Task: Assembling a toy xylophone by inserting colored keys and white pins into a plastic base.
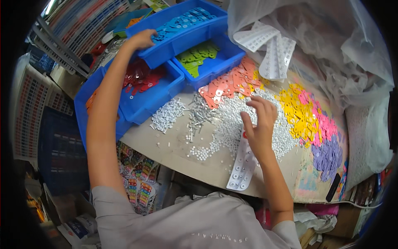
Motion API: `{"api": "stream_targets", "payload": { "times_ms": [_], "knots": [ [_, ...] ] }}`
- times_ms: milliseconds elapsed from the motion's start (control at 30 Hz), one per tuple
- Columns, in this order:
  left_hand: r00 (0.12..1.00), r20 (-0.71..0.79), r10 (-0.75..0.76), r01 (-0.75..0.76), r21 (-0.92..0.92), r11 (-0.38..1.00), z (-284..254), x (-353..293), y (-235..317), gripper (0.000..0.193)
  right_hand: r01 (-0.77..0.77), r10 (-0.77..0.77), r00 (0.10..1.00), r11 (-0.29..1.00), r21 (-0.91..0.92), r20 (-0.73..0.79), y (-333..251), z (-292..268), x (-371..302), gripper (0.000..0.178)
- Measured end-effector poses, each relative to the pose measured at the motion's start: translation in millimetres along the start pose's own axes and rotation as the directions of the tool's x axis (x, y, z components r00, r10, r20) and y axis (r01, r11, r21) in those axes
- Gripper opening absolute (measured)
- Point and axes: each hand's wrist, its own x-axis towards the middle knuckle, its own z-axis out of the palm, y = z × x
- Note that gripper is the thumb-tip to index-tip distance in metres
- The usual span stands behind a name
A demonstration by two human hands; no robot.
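Note:
My left hand [143, 40] reaches over the near-left end of the upper blue bin [166, 52], its fingers bent and slightly apart beside flat light-blue pieces [186, 23]. I see nothing held in it. My right hand [262, 124] hovers above a heap of small white discs [232, 116], thumb and fingers spread and nothing between them. Below the right thumb lies a long white strip [241, 168] with round studs in rows. At its far end, partly behind the hand, a red spot [244, 135] shows.
Other blue bins hold green pieces [197, 58] and red pieces [145, 81]. Coral [228, 83], yellow [296, 112], pink [325, 122] and purple pieces [327, 155] lie in piles. White rivets [168, 114] sit left; more white strips [275, 54] rest by a plastic bag [323, 45].

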Motion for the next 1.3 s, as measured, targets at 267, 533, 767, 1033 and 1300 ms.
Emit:
{"api": "stream_targets", "payload": {
  "times_ms": [267,533,767,1033,1300],
  "knots": [
    [0.968,0.246,-0.056,0.097,-0.158,0.983,34,34,-4,0.044,0.131,-0.181,0.923,0.978,0.165,0.339,-9,100,137,0.02],
    [0.968,0.24,-0.076,0.114,-0.149,0.982,18,27,29,0.04,0.178,0.184,0.571,0.924,-0.339,0.8,-10,180,198,0.045],
    [0.969,0.219,-0.114,0.16,-0.206,0.965,40,38,9,0.039,0.184,0.317,0.512,0.867,-0.463,0.799,-5,245,192,0.041],
    [0.991,0.126,-0.045,0.077,-0.261,0.962,37,39,20,0.024,0.176,0.287,0.457,0.898,-0.402,0.842,-13,231,194,0.041],
    [0.972,-0.185,0.142,-0.189,-0.265,0.945,28,52,23,0.02,-0.069,0.125,0.867,0.989,-0.131,0.483,20,224,194,0.036]
  ]
}}
